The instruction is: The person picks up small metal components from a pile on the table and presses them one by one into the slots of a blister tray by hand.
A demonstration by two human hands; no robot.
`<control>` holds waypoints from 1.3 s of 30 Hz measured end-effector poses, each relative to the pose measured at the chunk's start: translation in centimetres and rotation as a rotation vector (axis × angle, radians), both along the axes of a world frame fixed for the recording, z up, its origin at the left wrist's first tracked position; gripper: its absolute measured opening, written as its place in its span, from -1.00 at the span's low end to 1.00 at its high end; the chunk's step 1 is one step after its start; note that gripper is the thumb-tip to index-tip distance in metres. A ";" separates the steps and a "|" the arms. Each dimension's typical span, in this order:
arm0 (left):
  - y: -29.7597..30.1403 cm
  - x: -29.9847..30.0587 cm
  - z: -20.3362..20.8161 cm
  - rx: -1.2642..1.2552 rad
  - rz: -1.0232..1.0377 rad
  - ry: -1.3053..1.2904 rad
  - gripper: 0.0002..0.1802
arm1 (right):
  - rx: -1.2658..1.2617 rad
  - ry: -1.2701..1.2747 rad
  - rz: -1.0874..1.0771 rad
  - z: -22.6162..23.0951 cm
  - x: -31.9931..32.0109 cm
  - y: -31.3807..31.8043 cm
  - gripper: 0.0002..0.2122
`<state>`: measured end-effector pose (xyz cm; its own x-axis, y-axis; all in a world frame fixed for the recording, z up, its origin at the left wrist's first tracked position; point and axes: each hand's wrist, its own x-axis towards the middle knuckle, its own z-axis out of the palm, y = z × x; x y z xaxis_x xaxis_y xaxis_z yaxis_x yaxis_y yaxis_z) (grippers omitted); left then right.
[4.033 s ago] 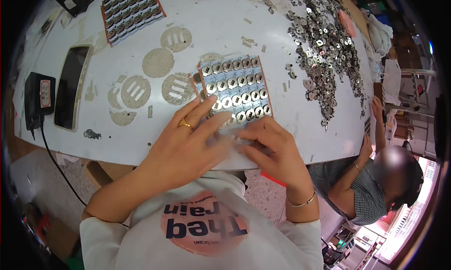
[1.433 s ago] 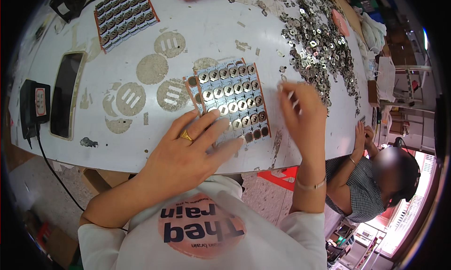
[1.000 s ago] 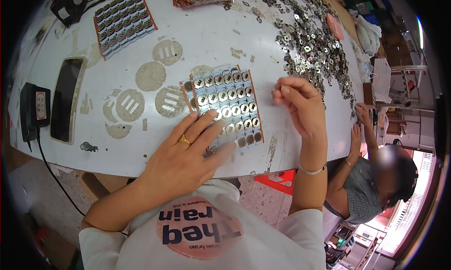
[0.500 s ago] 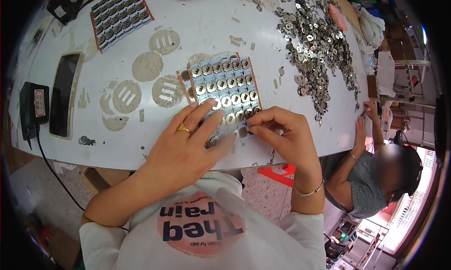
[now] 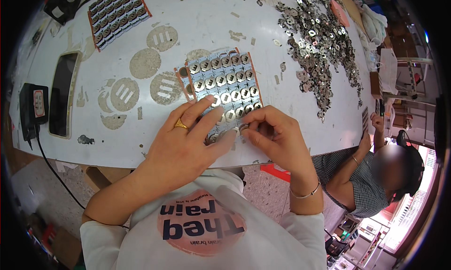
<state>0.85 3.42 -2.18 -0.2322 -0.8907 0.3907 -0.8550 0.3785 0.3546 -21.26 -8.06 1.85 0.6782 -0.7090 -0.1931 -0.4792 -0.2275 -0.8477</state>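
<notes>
A flat rectangular card (image 5: 221, 84) with an orange edge lies on the white table (image 5: 202, 26), its grid filled with rows of small silvery metal pieces. My left hand (image 5: 188, 138), with a gold ring, rests flat on the card's near end, fingers spread. My right hand (image 5: 275, 136) pinches a small silvery metal piece (image 5: 244, 127) at the card's near right corner, fingertips touching those of the left hand.
A large heap of loose metal pieces (image 5: 319, 35) covers the table's far right. A second filled card (image 5: 115, 14) lies far left, a phone (image 5: 63, 94) and a black charger (image 5: 34, 108) at the left edge. Another person (image 5: 371, 176) sits at the right.
My right hand reached out to the loose heap at the right, then came back to the card's near right corner with a metal piece. My left hand stayed on the card.
</notes>
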 end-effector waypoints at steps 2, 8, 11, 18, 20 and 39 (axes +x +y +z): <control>0.0 0.0 0.0 -0.001 0.008 0.006 -0.58 | -0.030 0.152 -0.072 0.9 0.6 0.3 -0.78; -0.1 -0.1 0.1 -0.007 0.004 0.025 -0.61 | -0.176 0.030 0.019 -0.4 -0.4 0.6 -0.79; -0.1 0.0 0.0 -0.023 0.002 0.042 -0.61 | -0.340 0.140 0.086 1.3 0.8 0.7 -0.84; -0.1 -0.1 0.5 0.030 0.003 0.063 -0.49 | -1.117 0.278 -0.097 0.0 -0.5 -6.7 -0.73; -0.2 -0.2 0.5 0.043 -0.016 0.075 -0.46 | -1.172 0.307 -0.051 -1.4 -0.3 -8.7 -0.76; -0.2 -0.1 0.6 0.147 -0.042 0.031 -0.35 | 0.069 -0.028 -0.106 1.2 -0.7 -1.8 -0.85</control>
<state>0.79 3.27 -1.60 -0.2604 -0.9286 0.2645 -0.8272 0.3559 0.4348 -21.93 -9.81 3.01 0.6057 -0.7629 -0.2258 -0.4737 -0.1178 -0.8728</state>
